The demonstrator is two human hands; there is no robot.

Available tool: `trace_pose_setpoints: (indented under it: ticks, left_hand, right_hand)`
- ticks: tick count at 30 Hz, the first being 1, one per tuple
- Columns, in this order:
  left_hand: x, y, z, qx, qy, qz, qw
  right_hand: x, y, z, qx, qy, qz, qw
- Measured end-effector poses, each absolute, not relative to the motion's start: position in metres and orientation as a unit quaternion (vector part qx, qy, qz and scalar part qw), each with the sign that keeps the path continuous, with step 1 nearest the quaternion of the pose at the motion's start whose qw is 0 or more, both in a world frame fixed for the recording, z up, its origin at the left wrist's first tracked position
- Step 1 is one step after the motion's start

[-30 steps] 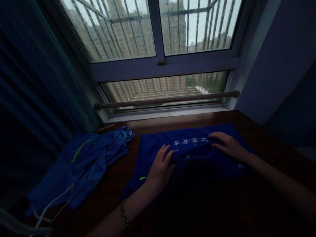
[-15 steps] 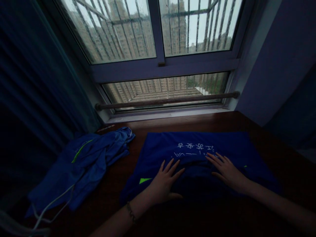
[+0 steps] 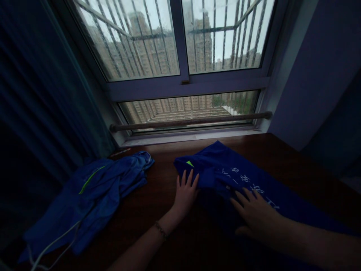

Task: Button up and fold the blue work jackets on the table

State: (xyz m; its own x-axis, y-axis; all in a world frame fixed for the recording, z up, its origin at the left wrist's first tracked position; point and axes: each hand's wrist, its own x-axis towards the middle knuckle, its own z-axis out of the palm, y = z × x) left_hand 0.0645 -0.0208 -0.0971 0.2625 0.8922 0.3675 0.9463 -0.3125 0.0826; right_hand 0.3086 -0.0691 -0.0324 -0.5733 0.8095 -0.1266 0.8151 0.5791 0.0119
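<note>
A dark blue shirt [image 3: 225, 169] with white lettering and a small green mark lies on the dark wooden table [image 3: 158, 195], turned at an angle so one corner points toward the window. My left hand [image 3: 184, 194] rests at its left edge, fingers stretched out against the cloth, a bracelet on the wrist. My right hand [image 3: 255, 214] lies flat on the shirt's middle with fingers spread, just below the lettering.
A crumpled lighter blue garment [image 3: 98, 184] with a green stripe lies on the table's left part, a white cord [image 3: 53, 244] trailing over it. A dark curtain [image 3: 34, 98] hangs at left. A barred window [image 3: 183, 37] and a rail [image 3: 191, 121] run behind the table.
The shirt has been turned clockwise and shifted right; its green mark went from near my left hand to the far corner. Both hands moved with it and stay flat.
</note>
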Motion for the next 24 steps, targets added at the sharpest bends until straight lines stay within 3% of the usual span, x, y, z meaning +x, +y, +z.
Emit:
trace_pose_setpoints:
  ticks: [2, 4, 8, 14, 24]
  left_hand:
    - [0.060, -0.018, -0.106, -0.787, -0.585, -0.195, 0.036]
    - [0.054, -0.016, -0.115, -0.784, -0.583, -0.212, 0.003]
    - [0.047, -0.017, -0.125, -0.784, -0.574, -0.237, -0.007]
    - [0.047, -0.020, -0.121, -0.810, -0.538, -0.232, -0.029]
    - [0.043, -0.018, -0.121, -0.820, -0.529, -0.211, -0.059]
  right_hand:
    - [0.287, -0.058, -0.038, 0.402, 0.914, -0.016, -0.058]
    - [0.272, -0.048, -0.056, 0.391, 0.912, -0.038, -0.115]
    - [0.263, -0.037, -0.087, 0.413, 0.900, -0.098, -0.103]
    - [0.272, -0.029, -0.088, 0.433, 0.888, -0.108, -0.110]
    - [0.333, 0.043, -0.118, 0.606, 0.783, 0.007, -0.141]
